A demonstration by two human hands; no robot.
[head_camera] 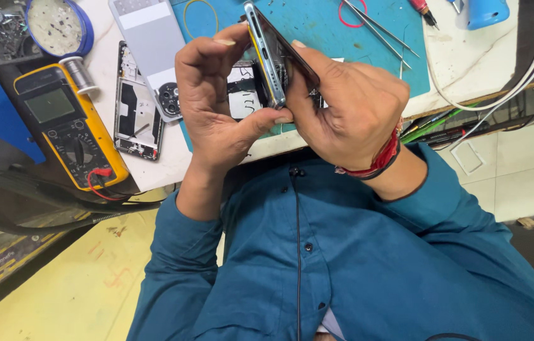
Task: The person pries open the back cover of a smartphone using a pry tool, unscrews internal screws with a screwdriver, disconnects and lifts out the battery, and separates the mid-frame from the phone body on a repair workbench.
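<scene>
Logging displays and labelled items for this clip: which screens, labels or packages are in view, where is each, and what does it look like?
Multimeter: left on the bench, yellow case, dark face, blank grey-green rectangular screen.
Phone: held edge-on between left hand and right hand, dark glass, pale metallic frame.
White label: behind the hands, handwritten marks, mostly hidden.
Back cover: upper left of the hands, grey rectangle with a paler band and round camera cluster.

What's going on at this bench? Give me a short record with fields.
Left hand: left hand grips the smartphone, held on edge
Right hand: right hand grips the same smartphone from the other side
Below the hands: teal work mat
Left of the hands: opened phone body, grey back cover, yellow multimeter
On the mat: tweezers
</scene>
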